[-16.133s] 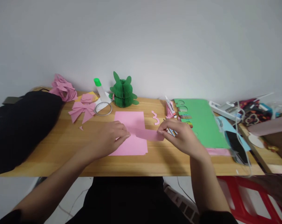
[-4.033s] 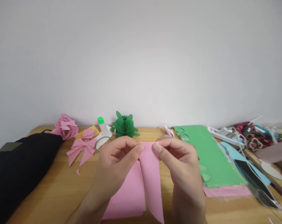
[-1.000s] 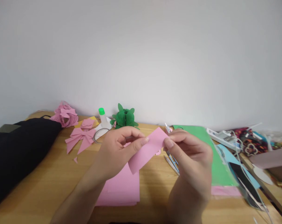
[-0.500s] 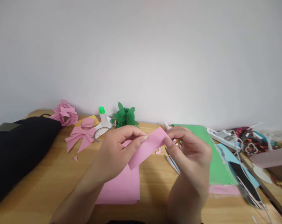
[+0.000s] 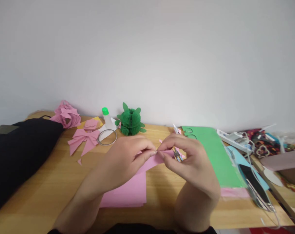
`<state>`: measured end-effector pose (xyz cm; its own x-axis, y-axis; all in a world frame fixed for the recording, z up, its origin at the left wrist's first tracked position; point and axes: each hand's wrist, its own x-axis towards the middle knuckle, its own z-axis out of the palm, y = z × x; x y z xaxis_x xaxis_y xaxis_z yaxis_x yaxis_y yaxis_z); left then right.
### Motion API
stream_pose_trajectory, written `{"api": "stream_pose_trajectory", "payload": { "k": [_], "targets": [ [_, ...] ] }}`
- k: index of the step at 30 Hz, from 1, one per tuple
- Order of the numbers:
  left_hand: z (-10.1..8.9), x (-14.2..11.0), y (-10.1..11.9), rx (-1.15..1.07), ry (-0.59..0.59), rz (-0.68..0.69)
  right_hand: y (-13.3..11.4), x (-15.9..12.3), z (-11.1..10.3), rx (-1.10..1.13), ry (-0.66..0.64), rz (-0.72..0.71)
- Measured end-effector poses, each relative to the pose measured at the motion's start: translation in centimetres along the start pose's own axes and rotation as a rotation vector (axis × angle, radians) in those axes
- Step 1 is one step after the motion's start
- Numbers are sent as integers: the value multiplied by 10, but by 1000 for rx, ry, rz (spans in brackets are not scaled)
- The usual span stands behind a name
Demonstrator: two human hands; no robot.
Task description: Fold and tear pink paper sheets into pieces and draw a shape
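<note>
A pink paper strip is held up between my two hands over the wooden table. My left hand pinches its upper edge between thumb and fingertips. Beside those fingertips, nearly touching them, my right hand pinches the same edge. Part of the strip is hidden behind the fingers. Below my left hand lie several larger pink paper sheets, partly covered by the hand and wrist. Scissors lie behind my right hand, mostly out of sight.
A green paper ornament, a glue stick and a tape roll stand or lie at the back. Left are a pink paper bow and a black bag. Right are a green sheet and a power strip.
My right hand has moved left along the strip, from its far corner to beside my left fingertips. The strip's tilt has lessened. The view has shifted slightly.
</note>
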<state>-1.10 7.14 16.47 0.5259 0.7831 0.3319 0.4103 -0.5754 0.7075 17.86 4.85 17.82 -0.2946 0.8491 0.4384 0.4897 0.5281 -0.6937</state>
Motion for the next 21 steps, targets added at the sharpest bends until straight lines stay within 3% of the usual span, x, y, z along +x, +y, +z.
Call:
{"api": "stream_pose_trajectory", "payload": {
  "k": [15, 21],
  "targets": [
    [-6, 0, -5, 87, -61, 49, 4, -3, -7, 11, -11, 16],
    [-11, -2, -11, 68, 7, 21, 6, -6, -19, -65, 207, 58]
  ]
}}
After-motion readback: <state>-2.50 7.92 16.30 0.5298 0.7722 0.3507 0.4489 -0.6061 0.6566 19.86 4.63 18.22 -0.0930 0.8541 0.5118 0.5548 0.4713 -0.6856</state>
